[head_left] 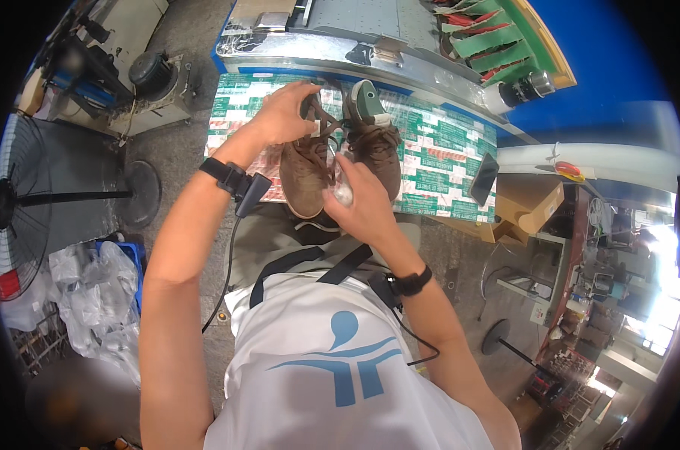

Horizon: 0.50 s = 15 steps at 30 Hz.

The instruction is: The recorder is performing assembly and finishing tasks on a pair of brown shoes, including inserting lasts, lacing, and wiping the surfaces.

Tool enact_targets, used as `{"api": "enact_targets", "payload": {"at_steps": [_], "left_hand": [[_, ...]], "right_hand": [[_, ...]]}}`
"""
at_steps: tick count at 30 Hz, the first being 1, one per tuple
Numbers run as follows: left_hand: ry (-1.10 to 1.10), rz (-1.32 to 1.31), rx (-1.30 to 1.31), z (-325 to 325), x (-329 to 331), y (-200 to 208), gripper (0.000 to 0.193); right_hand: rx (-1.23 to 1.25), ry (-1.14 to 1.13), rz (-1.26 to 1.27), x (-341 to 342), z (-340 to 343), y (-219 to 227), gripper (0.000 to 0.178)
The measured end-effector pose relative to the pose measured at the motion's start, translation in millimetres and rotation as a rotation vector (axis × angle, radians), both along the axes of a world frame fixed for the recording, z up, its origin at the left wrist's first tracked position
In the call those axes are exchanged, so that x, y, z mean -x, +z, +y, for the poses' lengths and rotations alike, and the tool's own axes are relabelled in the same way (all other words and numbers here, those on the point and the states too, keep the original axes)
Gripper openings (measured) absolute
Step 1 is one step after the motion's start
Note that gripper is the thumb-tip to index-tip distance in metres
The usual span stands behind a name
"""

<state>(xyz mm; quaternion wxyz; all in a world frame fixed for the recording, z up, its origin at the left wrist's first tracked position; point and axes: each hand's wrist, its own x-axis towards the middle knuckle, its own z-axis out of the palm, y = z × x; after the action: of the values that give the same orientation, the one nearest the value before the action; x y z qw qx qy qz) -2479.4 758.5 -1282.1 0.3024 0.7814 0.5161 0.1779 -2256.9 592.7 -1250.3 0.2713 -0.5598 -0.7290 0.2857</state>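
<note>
- Brown left shoe (302,180) and right shoe (383,161) sit side by side, toes near, on a green-and-white patterned tabletop (441,169).
- Left hand (284,114): fingers half curled at the left shoe's far collar; I cannot tell how firmly.
- Right hand (362,199): fingers closed around a pale-handled tool (344,194) between the shoes.
- Dark phone (485,180), right.

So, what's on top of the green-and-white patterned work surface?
Two brown shoes sit side by side on the patterned surface, with a dark, flat, phone-like object near its right edge. Whatever lies directly under the shoes is covered and cannot be seen.
</note>
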Motion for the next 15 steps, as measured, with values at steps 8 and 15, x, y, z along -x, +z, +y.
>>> {"api": "enact_targets", "payload": {"at_steps": [8, 15], "left_hand": [[0.079, -0.203, 0.138, 5.7, -135.8, -32.4, 0.091], [0.183, -0.377, 0.122, 51.1, -453.0, -126.5, 0.097]], "right_hand": [[0.285, 0.022, 0.114, -161.2, -20.0, -30.3, 0.068], [0.039, -0.034, 0.166, -454.9, 71.4, -111.7, 0.072]]}}
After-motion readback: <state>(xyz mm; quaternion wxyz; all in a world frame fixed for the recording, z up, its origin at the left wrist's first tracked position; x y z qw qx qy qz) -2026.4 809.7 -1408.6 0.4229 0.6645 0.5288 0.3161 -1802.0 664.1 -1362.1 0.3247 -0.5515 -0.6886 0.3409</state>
